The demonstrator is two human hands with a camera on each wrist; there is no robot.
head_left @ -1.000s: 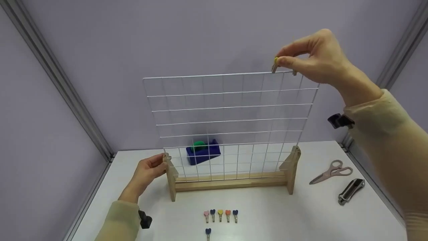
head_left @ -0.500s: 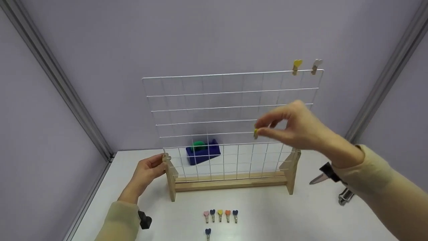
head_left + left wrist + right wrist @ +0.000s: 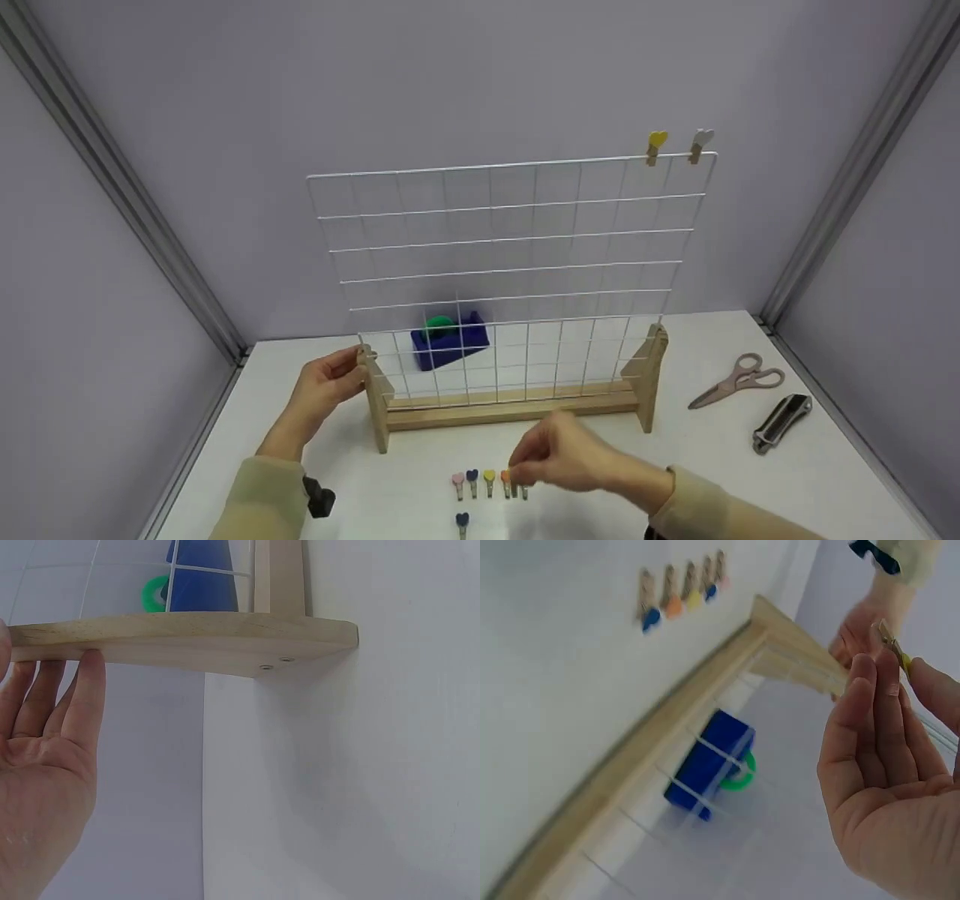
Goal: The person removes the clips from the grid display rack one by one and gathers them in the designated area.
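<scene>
Wooden pegs: 6 on table (image 3: 480, 484), 2 on grid (image 3: 679, 145) | left hand (image 3: 322, 382) grips stand (image 3: 373, 390) | right hand (image 3: 559, 457) pinches peg (image 3: 895, 646)

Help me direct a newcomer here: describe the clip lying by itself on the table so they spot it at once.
Start at the wire grid in its wooden stand. In front of it lies a row of heart-topped clips. The lone clip sits nearer the viewer, below that row, with a dark blue heart, apart from the others.
</scene>
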